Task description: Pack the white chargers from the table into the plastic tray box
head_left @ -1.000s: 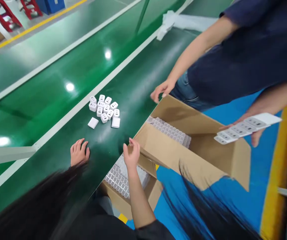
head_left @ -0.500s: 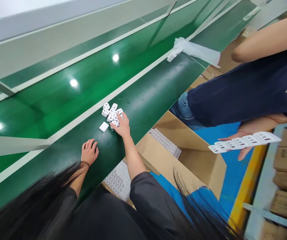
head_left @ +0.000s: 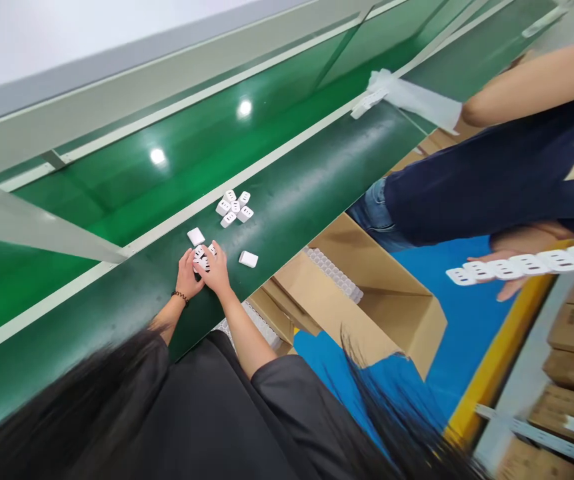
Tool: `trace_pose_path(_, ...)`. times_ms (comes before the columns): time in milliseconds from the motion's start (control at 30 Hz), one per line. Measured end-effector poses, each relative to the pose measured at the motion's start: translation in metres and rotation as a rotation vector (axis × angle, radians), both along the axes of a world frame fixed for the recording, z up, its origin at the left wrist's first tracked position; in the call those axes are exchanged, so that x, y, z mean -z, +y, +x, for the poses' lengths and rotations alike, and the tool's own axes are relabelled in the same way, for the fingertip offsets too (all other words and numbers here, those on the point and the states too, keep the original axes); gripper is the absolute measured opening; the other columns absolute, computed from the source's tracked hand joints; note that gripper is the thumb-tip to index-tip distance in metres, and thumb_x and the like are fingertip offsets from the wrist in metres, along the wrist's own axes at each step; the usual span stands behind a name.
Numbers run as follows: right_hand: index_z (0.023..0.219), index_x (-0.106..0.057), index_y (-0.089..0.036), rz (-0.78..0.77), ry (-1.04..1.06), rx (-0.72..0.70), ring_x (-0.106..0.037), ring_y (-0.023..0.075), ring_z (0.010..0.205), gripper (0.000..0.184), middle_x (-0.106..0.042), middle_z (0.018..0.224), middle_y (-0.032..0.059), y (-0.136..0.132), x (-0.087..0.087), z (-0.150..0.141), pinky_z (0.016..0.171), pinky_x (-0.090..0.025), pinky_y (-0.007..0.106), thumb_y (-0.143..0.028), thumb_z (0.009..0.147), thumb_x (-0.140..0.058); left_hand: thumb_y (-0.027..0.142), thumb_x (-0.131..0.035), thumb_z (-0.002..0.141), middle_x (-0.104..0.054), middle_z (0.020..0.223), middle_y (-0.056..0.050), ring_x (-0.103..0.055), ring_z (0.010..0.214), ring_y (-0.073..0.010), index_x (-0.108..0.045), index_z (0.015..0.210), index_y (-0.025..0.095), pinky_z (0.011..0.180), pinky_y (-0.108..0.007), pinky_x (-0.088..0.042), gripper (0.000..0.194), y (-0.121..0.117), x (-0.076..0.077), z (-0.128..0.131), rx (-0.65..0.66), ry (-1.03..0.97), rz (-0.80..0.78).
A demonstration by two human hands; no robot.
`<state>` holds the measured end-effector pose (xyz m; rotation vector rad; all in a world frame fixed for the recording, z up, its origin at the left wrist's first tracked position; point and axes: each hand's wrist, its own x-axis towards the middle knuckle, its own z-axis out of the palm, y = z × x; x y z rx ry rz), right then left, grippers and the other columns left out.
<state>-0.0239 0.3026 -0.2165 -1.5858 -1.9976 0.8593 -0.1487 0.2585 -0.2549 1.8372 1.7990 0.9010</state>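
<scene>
Several white chargers with dark port slots are bunched between my two hands on the green belt. My left hand curves round their left side, a dark coiled band on its wrist. From the right, my right hand closes over them, its fingers hiding part of the bunch. One white charger lies just beyond my hands with its plain face up. Another single charger lies on its side to the right. A loose group of chargers stands farther off, near the belt's far rail.
At right, a co-worker's hand holds a row of white chargers. An open cardboard box with a white cell tray stands below the belt. A clear plastic bag lies farther along. A metal rail edges the belt.
My right hand has moved left, bringing several chargers over to my left hand. The group has split, and one charger now lies alone at the right. The co-worker's row has shifted right.
</scene>
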Motion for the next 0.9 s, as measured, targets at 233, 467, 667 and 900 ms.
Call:
trace_pose_path(233,0.148,-0.042,-0.021,-0.183,0.251,-0.234,-0.031,0.0268,0.147,0.073,-0.023,0.162,0.0117,-0.077,-0.005,-0.004,0.121,-0.028,0.044,-0.019,0.076,-0.056,0.034,-0.061,0.085,-0.05,0.141,-0.017,-0.048,0.131,-0.0287,-0.038,0.143,0.015,0.111,-0.047,-0.041,0.065,-0.081,-0.019,-0.068,0.075,-0.003,-0.101)
trace_pose_path(467,0.154,-0.027,-0.02,-0.303,0.298,-0.207,-0.042,0.0293,0.139,0.087,-0.032,0.155,0.0158,-0.123,0.001,0.0,0.112,-0.043,0.048,-0.021,0.073,-0.059,0.031,-0.061,0.086,-0.062,0.126,-0.012,-0.057,0.119,-0.0269,-0.04,0.143,0.017,0.105,-0.045,-0.046,0.062,-0.13,-0.023,-0.097,0.064,-0.024,-0.197)
trace_pose_path(667,0.147,-0.037,-0.02,-0.337,0.349,-0.072,-0.055,0.0286,0.122,0.078,-0.051,0.135,0.0159,-0.131,0.002,-0.002,0.095,-0.055,0.047,-0.028,0.075,-0.064,0.027,-0.066,0.083,-0.062,0.126,-0.011,-0.057,0.117,-0.027,-0.041,0.142,0.018,0.103,-0.044,-0.047,0.065,-0.142,-0.02,-0.09,0.049,-0.048,-0.204)
trace_pose_path(900,0.122,-0.056,-0.021,-0.24,0.366,0.004,-0.056,0.0244,0.119,0.044,-0.057,0.125,0.0109,-0.124,0.002,-0.014,0.1,-0.052,0.043,-0.028,0.079,-0.061,0.03,-0.069,0.082,-0.058,0.132,-0.013,-0.055,0.119,-0.0298,-0.043,0.14,0.018,0.101,-0.045,-0.046,0.065,-0.144,-0.016,-0.063,-0.009,-0.009,-0.199)
